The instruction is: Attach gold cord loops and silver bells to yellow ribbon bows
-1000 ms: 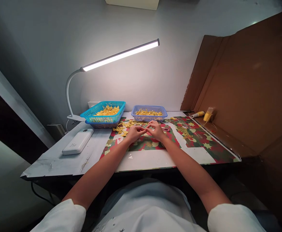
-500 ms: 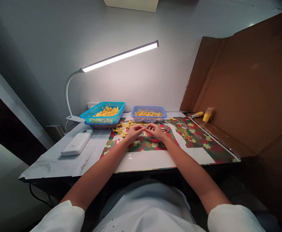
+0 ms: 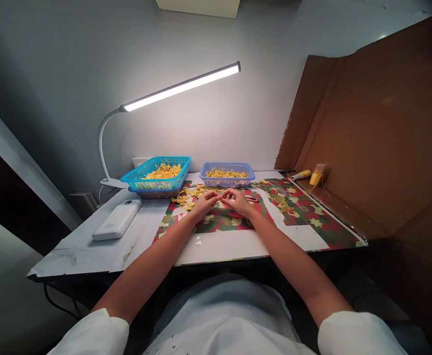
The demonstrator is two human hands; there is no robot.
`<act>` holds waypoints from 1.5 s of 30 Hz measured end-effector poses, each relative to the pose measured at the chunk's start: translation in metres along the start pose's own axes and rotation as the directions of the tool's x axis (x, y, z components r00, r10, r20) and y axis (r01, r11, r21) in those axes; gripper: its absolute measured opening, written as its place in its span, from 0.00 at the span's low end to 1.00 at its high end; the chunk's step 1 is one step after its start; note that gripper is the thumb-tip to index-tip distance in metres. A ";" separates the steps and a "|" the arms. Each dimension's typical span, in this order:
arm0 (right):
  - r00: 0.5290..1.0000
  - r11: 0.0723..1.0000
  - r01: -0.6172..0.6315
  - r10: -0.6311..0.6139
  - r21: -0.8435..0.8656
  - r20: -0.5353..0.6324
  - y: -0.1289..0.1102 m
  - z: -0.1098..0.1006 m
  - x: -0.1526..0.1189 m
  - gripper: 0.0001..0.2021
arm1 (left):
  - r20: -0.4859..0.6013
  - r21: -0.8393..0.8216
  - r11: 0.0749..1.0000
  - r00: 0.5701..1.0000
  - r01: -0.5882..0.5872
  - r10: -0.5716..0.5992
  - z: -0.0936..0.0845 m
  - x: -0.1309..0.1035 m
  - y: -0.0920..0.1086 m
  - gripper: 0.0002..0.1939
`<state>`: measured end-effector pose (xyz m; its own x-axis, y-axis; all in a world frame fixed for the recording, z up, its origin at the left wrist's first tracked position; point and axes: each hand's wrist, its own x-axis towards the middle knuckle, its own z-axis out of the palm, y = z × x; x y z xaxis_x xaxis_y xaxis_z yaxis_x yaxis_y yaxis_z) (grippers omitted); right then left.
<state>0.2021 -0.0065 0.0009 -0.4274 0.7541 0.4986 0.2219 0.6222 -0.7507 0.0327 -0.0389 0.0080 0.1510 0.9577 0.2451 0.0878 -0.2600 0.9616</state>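
Observation:
Over the patterned sheet (image 3: 219,225), my left hand (image 3: 203,203) and my right hand (image 3: 237,202) meet fingertip to fingertip. Both are closed in a pinch; whatever sits between the fingers is too small to make out. Beyond and left of my left hand lies a loose pile of yellow ribbon-like pieces (image 3: 182,199). A red-handled tool (image 3: 252,199), partly hidden, rests just past my right hand. Farther right is a small tangle of thin golden strands (image 3: 283,203).
A turquoise basket (image 3: 134,183) of yellow pieces stands at back left, stacked on a blue one. Beside it is a periwinkle basket (image 3: 227,182). A power bank (image 3: 117,222) lies left, under a lit lamp (image 3: 182,87). Yellow-capped bottles (image 3: 317,176) stand by the cardboard wall (image 3: 371,123).
The hands stay pinched together in almost the same spot, with only tiny finger shifts. The whole view has drifted slightly.

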 end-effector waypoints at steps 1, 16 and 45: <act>1.000 1.000 -0.001 0.001 0.009 0.011 -0.001 0.000 0.000 0.09 | 0.006 0.000 1.000 1.000 0.000 0.000 0.000 0.000 -0.001 0.14; 0.994 0.976 0.109 -0.109 -0.188 0.010 -0.003 -0.003 -0.001 0.07 | -0.052 0.193 0.981 0.999 0.006 0.004 0.000 0.001 -0.003 0.07; 0.995 0.973 0.103 -0.100 -0.207 0.028 0.002 0.003 0.001 0.07 | 0.122 0.164 0.986 0.992 0.010 -0.031 -0.005 0.005 -0.015 0.09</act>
<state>0.1996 -0.0055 -0.0014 -0.4715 0.6823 0.5588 0.3529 0.7266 -0.5895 0.0276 -0.0295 -0.0049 0.2675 0.9429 0.1984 0.2498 -0.2667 0.9308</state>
